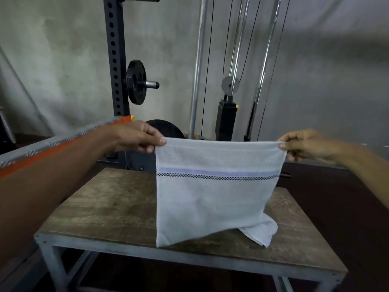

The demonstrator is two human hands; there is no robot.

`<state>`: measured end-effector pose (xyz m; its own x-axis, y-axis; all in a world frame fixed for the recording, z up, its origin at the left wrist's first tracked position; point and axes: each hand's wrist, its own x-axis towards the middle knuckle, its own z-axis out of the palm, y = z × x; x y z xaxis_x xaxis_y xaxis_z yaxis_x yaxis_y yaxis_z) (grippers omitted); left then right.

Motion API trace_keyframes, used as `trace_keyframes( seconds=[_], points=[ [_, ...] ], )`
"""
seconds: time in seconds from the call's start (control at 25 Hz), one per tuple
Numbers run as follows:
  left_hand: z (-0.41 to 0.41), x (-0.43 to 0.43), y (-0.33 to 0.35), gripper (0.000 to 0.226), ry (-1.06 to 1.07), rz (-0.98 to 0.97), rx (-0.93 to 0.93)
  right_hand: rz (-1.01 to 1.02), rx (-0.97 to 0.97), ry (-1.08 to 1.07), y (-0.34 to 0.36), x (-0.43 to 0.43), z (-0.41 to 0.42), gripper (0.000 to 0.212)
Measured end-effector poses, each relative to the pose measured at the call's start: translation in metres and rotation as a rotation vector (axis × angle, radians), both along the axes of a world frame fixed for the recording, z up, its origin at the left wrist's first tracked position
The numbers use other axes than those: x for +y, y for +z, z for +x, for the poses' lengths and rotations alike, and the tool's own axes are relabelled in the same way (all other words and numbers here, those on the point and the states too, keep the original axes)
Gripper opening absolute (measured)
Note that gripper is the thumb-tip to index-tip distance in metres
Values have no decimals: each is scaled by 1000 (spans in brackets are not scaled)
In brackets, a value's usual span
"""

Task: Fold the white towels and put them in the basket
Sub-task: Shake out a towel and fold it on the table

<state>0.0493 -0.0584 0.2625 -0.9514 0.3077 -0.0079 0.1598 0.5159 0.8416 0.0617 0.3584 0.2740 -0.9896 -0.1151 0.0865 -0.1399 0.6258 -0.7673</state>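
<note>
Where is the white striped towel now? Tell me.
Head view, centre-right: the white striped towel hangs between the left hand and right hand, pinched at its top corners, its lower end bunched on the wooden-topped table.

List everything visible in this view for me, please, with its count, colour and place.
table: one, brown wooden top on grey metal frame, centre
towel: one, white with blue and black-checked stripes, held up over the table; crumpled white cloth behind its lower right lies on the tabletop
rack upright: one, black, perforated, back left
weight plate: one, black, on the rack's peg
weight stack: one, black, back centre between chrome rods
pulley: one, grey, above the stack
left hand: pinches the towel's top left corner
right hand: pinches its top right corner
</note>
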Motion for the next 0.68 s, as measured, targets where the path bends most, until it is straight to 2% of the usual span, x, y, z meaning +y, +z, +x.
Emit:
trace_keyframes(
  seconds=[0.08, 0.16, 0.28, 0.36, 0.48, 0.6, 0.68],
  points=[
    [-22, 11, -24, 21, 124, 123, 18, 3, -6, -50, -16, -5, -17, 8],
    [-41, 21, -46, 17, 250, 252, 159, -85, 68, -121, -33, -8, -37, 11],
    [-52, 25, -55, 3, 318, 277, 386, -137, 261, -191, -40, -11, -48, 11],
    [-43, 21, -52, 3, 296, 217, 464, -125, 323, -183, -38, -11, -40, 13],
    [-17, 10, -62, 7, 256, 48, 488, -52, 293, -127, -46, -12, -8, 20],
    [22, -6, -95, 7, 152, -63, 395, 89, 241, -87, -76, -13, 34, 15],
    [48, -14, -131, 11, 49, -205, 299, 176, 123, -19, -113, -10, 61, 9]
  ],
)
